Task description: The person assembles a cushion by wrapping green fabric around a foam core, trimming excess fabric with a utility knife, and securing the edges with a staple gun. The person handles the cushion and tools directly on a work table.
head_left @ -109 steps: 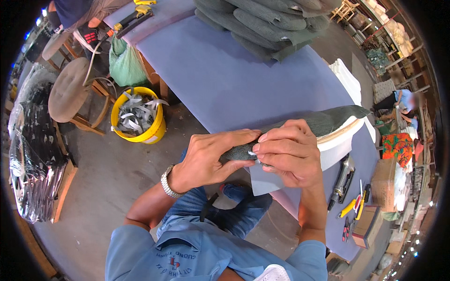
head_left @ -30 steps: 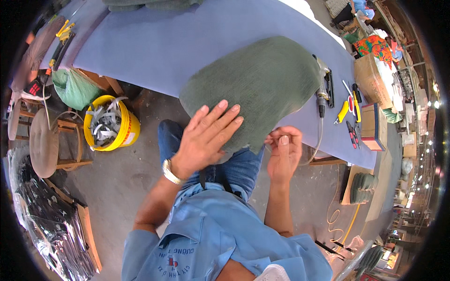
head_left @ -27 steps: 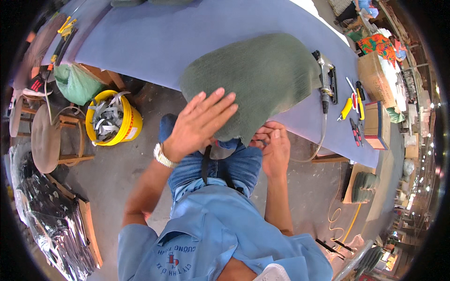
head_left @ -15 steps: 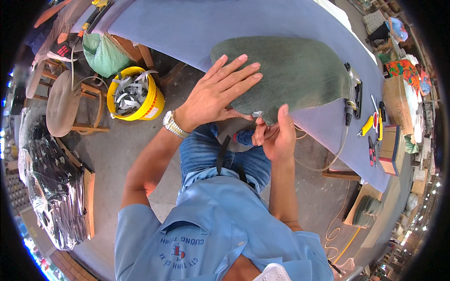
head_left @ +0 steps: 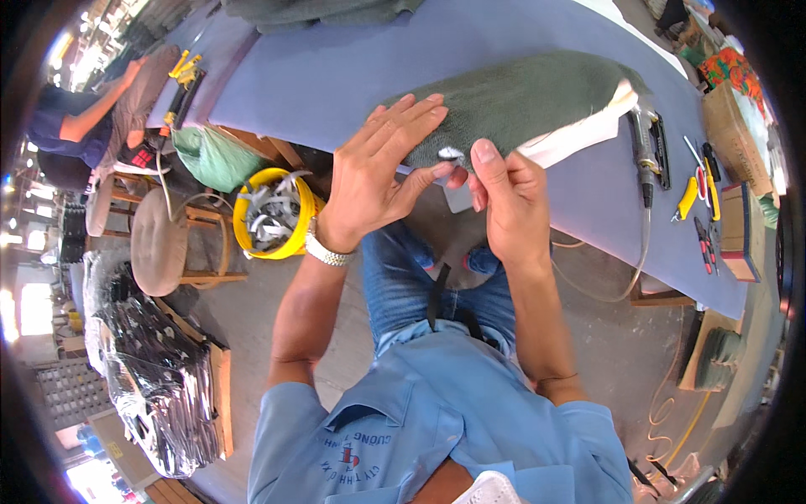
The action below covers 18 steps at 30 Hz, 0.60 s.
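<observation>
A dark green fabric-covered seat pad [head_left: 520, 105] is tilted up at the near edge of the table, with its pale underside [head_left: 579, 139] showing along the right. My left hand [head_left: 378, 160] lies on its near left corner, fingers stretched out over the fabric and thumb reaching to the edge. At that edge my right hand [head_left: 512, 197] pinches the fabric between thumb and curled fingers. A small white spot [head_left: 451, 154] shows on the fabric between the two hands. What lies under the right fingertips is partly hidden.
A blue-grey table [head_left: 336, 76] bears a staple gun [head_left: 645, 155] with a hose, scissors [head_left: 698, 185] and pliers [head_left: 705, 244]. More dark green fabric [head_left: 327, 10] lies at the far edge. Left stand a yellow bucket [head_left: 312, 206] of scraps and a stool [head_left: 159, 239]. A person sits far left.
The pad has tilted, and its pale underside has come into view. My left fingers have drawn closer together. The whole view has shifted, showing more of the left side.
</observation>
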Tool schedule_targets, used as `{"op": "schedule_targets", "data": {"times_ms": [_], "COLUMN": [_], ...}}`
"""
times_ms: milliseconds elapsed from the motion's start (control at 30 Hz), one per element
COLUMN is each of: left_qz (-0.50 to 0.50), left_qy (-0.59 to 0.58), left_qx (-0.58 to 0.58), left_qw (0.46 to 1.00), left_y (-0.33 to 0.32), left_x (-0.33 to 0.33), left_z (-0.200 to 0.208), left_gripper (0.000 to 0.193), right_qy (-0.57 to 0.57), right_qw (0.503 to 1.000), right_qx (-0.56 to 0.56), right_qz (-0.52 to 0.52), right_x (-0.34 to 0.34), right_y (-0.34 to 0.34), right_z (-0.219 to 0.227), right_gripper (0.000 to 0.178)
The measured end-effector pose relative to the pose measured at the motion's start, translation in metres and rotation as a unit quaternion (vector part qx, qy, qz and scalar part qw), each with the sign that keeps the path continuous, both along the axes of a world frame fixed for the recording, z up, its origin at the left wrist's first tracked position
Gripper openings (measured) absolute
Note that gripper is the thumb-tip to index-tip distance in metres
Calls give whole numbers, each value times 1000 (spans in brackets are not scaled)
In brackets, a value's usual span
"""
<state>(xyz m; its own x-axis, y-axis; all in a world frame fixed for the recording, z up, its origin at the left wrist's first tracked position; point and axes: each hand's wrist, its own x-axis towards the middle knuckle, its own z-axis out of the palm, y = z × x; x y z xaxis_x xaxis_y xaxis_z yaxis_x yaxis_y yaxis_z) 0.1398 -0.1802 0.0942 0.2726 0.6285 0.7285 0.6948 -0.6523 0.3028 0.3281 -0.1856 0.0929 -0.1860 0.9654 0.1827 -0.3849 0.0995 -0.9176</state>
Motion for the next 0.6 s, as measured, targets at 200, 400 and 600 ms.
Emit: {"op": "schedule_targets", "data": {"times_ms": [200,400,600], "left_qz": [19,20,31], "left_qy": [-207,-242,-143], "left_qx": [-86,-94,-37], "left_qw": [974,965,989], "left_y": [9,14,17], "left_x": [0,-23,-37], "left_z": [2,-9,-5], "left_gripper": [43,40,37], "right_qy": [20,-20,-96], "right_qw": [999,995,976], "right_qx": [44,77,192], "right_qz": [20,64,23], "right_x": [-19,-46,-57], "right_y": [40,61,71], "right_z": [6,-6,-22], "right_gripper": [46,41,34]}}
